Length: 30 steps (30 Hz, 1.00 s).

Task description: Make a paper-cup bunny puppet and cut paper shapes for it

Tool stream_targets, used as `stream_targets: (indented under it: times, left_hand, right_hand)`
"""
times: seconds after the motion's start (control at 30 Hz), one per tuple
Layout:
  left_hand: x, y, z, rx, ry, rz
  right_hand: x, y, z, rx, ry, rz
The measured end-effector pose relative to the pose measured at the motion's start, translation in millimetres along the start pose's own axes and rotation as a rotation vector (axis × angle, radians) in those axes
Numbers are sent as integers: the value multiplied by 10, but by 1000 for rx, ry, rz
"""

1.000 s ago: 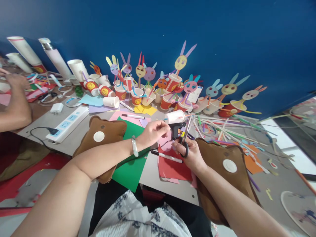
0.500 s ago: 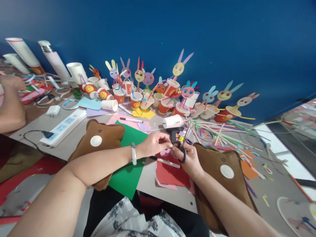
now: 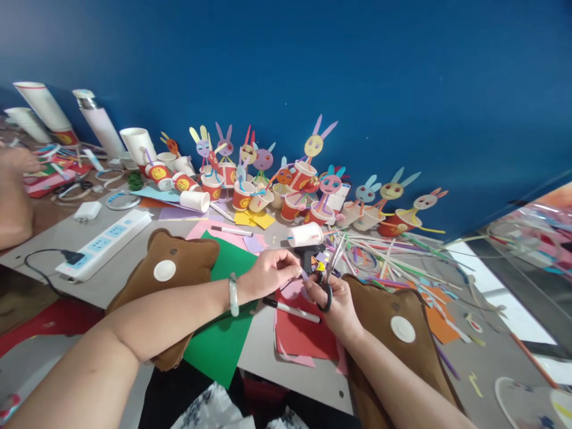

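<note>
Scissors (image 3: 334,262) with black handles are held in my right hand (image 3: 335,301), blades pointing up and away. My left hand (image 3: 274,272), with a pale bangle at the wrist, pinches a small light purple paper piece (image 3: 305,276) that also meets my right fingertips. Beneath and beside the hands lie red paper (image 3: 304,336), pink paper and a white marker (image 3: 292,310). Green paper (image 3: 223,322) is under my left forearm. Just beyond the hands, a black glue gun (image 3: 308,255) rests near a white paper cup (image 3: 305,235) lying on its side.
Paper rabbit figures (image 3: 330,183) in cups line the blue wall. Brown cushions (image 3: 179,262) lie under both forearms. A power strip (image 3: 105,244) is at left, colored sticks (image 3: 393,256) and orange paper (image 3: 440,313) at right. Another person's arm (image 3: 13,196) reaches in at far left.
The view has tilted, so the table sits slightly lower and further left. The small purple piece between my fingertips shows more now. The scissors stay in my right hand.
</note>
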<state>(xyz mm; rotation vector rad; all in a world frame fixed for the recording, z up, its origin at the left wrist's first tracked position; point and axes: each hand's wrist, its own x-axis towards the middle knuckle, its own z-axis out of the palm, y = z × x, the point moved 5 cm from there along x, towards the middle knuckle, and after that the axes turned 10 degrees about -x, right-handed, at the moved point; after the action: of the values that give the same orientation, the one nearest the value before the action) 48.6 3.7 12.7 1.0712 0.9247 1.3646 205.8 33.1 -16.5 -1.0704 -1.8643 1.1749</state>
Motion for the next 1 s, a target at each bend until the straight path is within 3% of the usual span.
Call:
stream_targets:
  times: [0.2,0.37,0.8,1.0]
  left_hand:
    - [-27,13,21,11,-17,-39]
    - [-47,-7,71,62,-80,-48]
    - [-23,-45,38,6,-19,-63]
    - [-36,-105,61,-10,-46,-87]
  right_hand:
    - [-2,42,5,51,8,89]
    - [-7,-40,9,9,-14,57]
    - [-4,-21,-6,-48,-19,16]
    - [-8,-13,-7,-58,-14,16]
